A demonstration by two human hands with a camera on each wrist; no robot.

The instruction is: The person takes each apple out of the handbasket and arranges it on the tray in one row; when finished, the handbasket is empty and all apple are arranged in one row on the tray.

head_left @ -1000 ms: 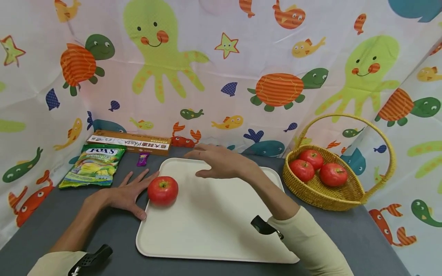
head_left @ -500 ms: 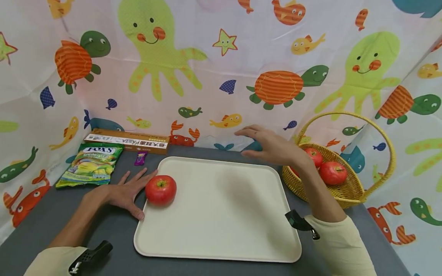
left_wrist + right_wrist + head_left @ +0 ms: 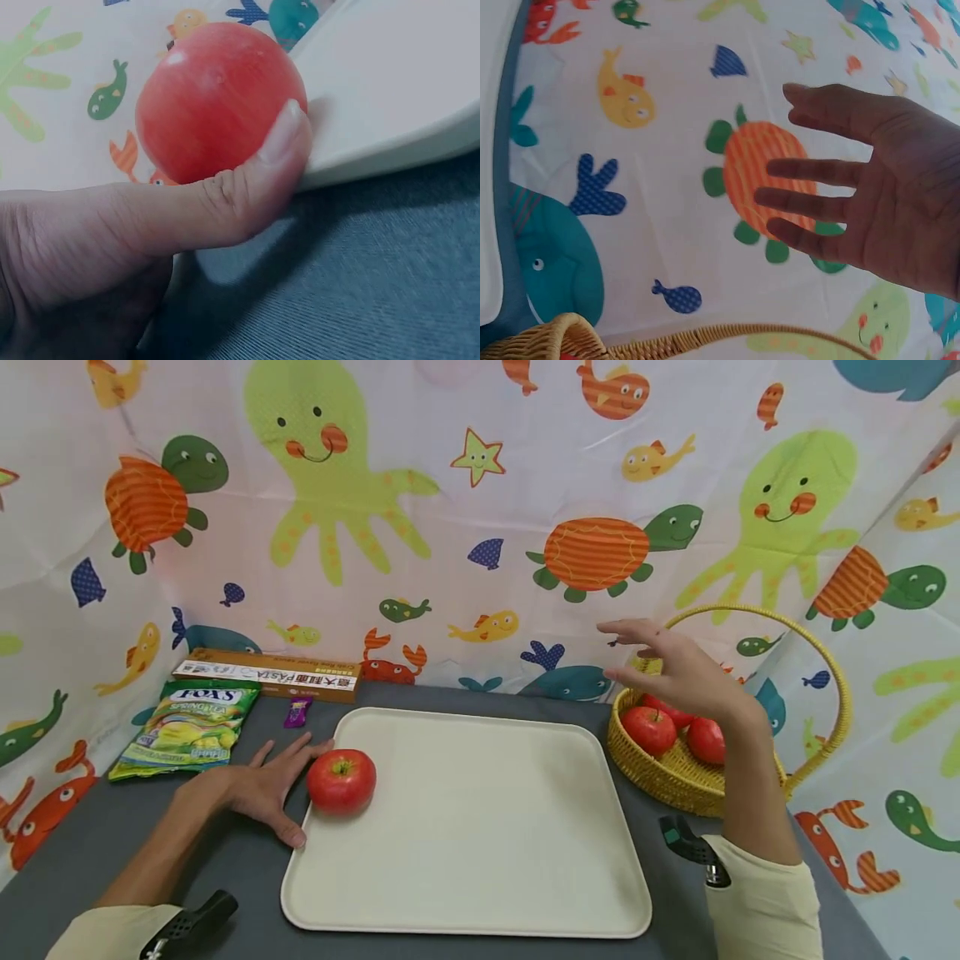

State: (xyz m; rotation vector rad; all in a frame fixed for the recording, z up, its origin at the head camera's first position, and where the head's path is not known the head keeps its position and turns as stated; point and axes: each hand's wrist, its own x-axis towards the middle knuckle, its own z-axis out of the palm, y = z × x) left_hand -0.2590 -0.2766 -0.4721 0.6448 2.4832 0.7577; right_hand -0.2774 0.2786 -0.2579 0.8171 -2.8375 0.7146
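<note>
My left hand [image 3: 262,789] lies with spread fingers at the left edge of the white tray [image 3: 480,843], thumb on the rim. Just right of it, on the tray, sits a red apple [image 3: 342,782]; the left wrist view shows the apple [image 3: 217,105] behind the thumb. My right hand [image 3: 686,672] hovers above the yellow wicker basket [image 3: 660,777], fingers extended and holding nothing. Inside the basket are red apples [image 3: 649,731], partly covered by the hand and forearm. In the right wrist view the right hand [image 3: 885,180] has its fingers apart, over the basket's handle [image 3: 727,330].
Behind the left hand lie a green snack bag [image 3: 187,727], a long pasta box [image 3: 270,675] and a small purple wrapped candy [image 3: 297,712]. A patterned curtain [image 3: 420,527] closes off the back and sides of the grey table [image 3: 675,893].
My right hand has moved rightward from above the tray to above the basket. The left hand keeps its place beside the apple, and the head view has shifted slightly.
</note>
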